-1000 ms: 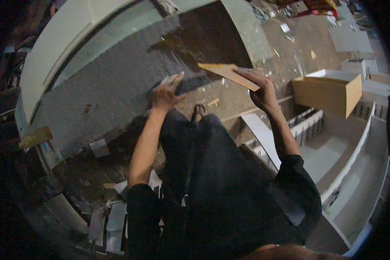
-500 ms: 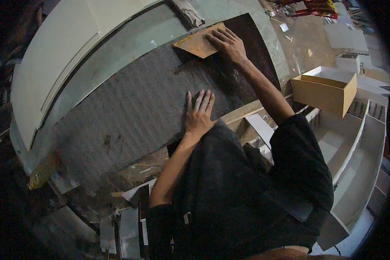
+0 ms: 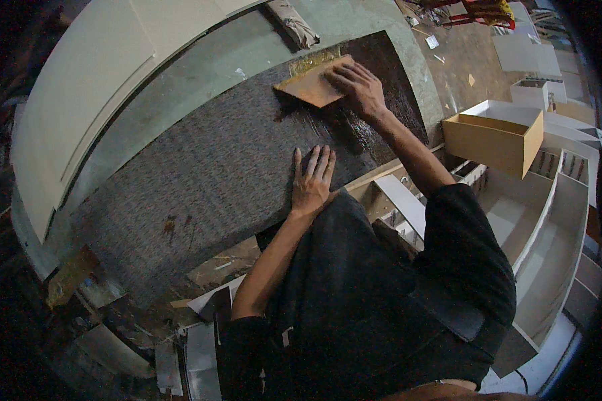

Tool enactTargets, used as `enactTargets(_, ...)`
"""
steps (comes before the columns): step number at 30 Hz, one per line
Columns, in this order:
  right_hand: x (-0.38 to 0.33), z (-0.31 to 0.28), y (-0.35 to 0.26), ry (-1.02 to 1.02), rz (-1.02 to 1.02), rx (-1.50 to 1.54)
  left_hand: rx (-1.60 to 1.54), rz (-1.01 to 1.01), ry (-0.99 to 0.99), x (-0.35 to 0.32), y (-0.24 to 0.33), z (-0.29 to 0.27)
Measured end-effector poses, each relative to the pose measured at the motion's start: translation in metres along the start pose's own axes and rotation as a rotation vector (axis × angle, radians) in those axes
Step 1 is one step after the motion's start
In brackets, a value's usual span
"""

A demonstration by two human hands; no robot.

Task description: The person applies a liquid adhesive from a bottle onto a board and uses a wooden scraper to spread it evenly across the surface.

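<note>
A long dark grey sheet [image 3: 201,160] with a mottled surface lies across the work table. Its right end is coated with a wet, shiny brown layer [image 3: 400,93]. My right hand [image 3: 361,87] grips a flat tan piece of board [image 3: 312,83], whose lower edge rests on the sheet where the wet coating meets the dry grey. Along the sheet's far edge, just behind the board, runs a yellowish wet strip [image 3: 314,59]. My left hand [image 3: 312,182] lies flat near the sheet's close edge, fingers spread, holding nothing.
Pale panels [image 3: 100,87] stand beyond the table on the left. A rolled grey bundle [image 3: 294,25] lies on the pale green tabletop [image 3: 227,73]. To the right are a tan and white open box [image 3: 495,137] and white cabinet frames [image 3: 548,247]. Scraps litter the floor.
My right hand has drawn the board slightly nearer to me across the sheet, uncovering the yellowish strip at the far edge. My left hand stays flat on the sheet. The view has shifted a little.
</note>
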State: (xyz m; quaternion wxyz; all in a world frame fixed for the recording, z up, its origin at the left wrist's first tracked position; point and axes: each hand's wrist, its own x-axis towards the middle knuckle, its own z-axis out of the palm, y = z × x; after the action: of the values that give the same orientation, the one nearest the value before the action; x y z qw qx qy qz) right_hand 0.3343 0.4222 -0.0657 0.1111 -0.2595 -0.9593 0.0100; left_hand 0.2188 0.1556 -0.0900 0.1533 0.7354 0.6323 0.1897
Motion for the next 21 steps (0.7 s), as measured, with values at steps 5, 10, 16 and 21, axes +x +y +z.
enactTargets(5, 0.035, 0.005, -0.011, 0.067, 0.163, -0.034, 0.042, -0.005, -0.003, 0.0, 0.003, -0.004)
enactTargets(10, 0.017, 0.019, 0.002, 0.09, 0.061, -0.05, 0.033, -0.002, 0.025, -0.001, 0.002, 0.001)
enactTargets(16, 0.035, 0.022, 0.007, 0.11, 0.13, 0.006, 0.102, 0.017, 0.055, 0.0, 0.001, 0.008)
enactTargets(21, 0.019, 0.026, -0.001, 0.165, 0.127, -0.013, -0.002, 0.005, 0.0, 0.003, 0.004, -0.002)
